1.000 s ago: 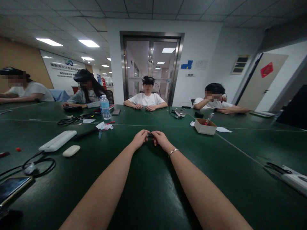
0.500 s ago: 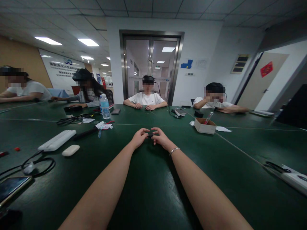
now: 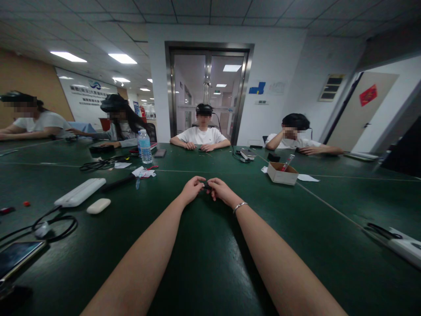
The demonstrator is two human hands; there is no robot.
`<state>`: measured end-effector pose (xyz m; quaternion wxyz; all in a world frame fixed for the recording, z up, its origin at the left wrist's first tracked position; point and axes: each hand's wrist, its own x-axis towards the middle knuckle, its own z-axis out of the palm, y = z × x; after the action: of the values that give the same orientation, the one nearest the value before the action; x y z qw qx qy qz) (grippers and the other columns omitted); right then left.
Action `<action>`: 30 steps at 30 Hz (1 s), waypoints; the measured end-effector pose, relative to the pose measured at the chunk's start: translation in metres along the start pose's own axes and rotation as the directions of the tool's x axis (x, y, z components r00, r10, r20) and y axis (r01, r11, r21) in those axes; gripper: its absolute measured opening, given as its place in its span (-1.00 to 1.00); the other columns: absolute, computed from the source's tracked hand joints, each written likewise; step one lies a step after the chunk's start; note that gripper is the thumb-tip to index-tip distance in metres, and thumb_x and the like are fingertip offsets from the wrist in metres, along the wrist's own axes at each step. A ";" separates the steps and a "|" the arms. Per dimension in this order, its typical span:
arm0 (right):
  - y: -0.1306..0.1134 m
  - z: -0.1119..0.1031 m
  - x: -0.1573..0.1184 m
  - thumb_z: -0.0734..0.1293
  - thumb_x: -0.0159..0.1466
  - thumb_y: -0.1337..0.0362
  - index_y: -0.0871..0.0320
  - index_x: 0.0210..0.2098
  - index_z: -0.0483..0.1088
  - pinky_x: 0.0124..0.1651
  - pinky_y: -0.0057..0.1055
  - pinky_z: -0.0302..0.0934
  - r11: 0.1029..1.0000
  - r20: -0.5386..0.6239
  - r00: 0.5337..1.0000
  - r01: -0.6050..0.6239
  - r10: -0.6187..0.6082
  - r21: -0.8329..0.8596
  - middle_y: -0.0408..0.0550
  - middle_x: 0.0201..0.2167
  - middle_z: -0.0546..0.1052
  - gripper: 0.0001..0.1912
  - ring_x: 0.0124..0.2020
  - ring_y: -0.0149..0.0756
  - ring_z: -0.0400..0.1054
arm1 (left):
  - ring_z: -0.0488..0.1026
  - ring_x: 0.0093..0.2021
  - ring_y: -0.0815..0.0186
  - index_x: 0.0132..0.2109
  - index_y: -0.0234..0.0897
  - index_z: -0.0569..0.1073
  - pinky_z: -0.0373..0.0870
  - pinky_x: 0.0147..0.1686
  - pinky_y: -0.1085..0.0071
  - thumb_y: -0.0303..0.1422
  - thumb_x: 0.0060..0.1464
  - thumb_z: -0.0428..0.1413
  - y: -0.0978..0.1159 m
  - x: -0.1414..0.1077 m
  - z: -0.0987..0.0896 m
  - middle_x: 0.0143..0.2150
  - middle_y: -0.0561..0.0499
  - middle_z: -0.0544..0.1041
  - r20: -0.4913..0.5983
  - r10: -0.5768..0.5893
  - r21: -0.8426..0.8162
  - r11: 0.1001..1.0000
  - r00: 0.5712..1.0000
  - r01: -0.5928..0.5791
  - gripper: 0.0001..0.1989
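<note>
Head view: a small dark thing (image 3: pixel 206 186) is held just above or on the green tabletop (image 3: pixel 210 245), pinched between nearly closed fingers of the left hand (image 3: pixel 193 189) and right hand (image 3: pixel 221 190).

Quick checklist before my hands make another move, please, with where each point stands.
1. Left hand and right hand both at the small black object: ok.
2. Grip secure: cannot tell, fingers hide it.
3. Bracelet away from the object: ok, it's at the right wrist.
4. Plastic bottle upright: ok.
5. Open box apart from both hands: ok.
6. Loose cables off the table: not ok, a black cable lies looped at left.
</note>
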<state>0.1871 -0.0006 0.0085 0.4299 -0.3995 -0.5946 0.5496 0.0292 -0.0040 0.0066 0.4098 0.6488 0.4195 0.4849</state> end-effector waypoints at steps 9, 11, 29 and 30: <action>-0.002 0.001 -0.002 0.28 0.11 0.33 0.16 -0.22 0.14 -0.78 -0.61 0.12 1.000 -0.010 1.000 0.002 -0.002 0.021 -0.27 -0.55 0.31 -0.73 -0.79 -0.57 0.15 | 0.25 -0.53 0.47 -0.18 -0.34 0.38 0.18 -0.54 0.57 -0.48 -0.04 -0.01 0.006 -0.002 0.000 -0.53 0.10 0.30 0.007 -0.035 0.004 0.999 0.999 0.035 -0.78; -0.003 0.001 -0.003 0.33 0.02 0.42 0.12 -0.19 0.11 -0.76 -0.62 0.14 0.999 -0.017 0.999 0.048 -0.048 0.019 -0.30 -0.49 0.32 -0.59 -0.78 -0.59 0.17 | 0.25 -0.53 0.47 -0.18 -0.34 0.38 0.18 -0.54 0.56 -0.48 -0.05 0.00 0.006 -0.002 0.001 -0.54 0.11 0.29 0.017 -0.031 0.000 1.000 0.999 0.031 -0.78; -0.003 0.001 -0.003 0.30 0.04 0.50 0.19 -0.28 0.25 -0.71 -0.64 0.16 0.996 0.044 0.996 0.078 -0.076 -0.051 -0.28 -0.57 0.34 -0.75 -0.75 -0.58 0.17 | 0.24 -0.55 0.48 -0.22 -0.35 0.38 0.19 -0.54 0.56 -0.49 -0.05 0.00 0.007 -0.002 0.002 -0.54 0.10 0.30 0.025 -0.042 -0.018 0.999 0.999 0.043 -0.81; -0.003 0.002 -0.003 0.30 0.03 0.51 0.19 -0.27 0.27 -0.70 -0.65 0.17 0.995 0.050 0.996 0.077 -0.074 -0.056 -0.28 -0.57 0.34 -0.73 -0.75 -0.58 0.18 | 0.24 -0.55 0.48 -0.22 -0.35 0.38 0.19 -0.54 0.56 -0.48 -0.05 0.00 0.007 -0.002 0.002 -0.55 0.11 0.30 0.022 -0.035 -0.016 0.999 0.999 0.035 -0.81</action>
<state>0.1867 -0.0046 0.0114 0.4244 -0.3758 -0.6350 0.5248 0.0317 -0.0084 0.0120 0.4281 0.6431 0.4224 0.4740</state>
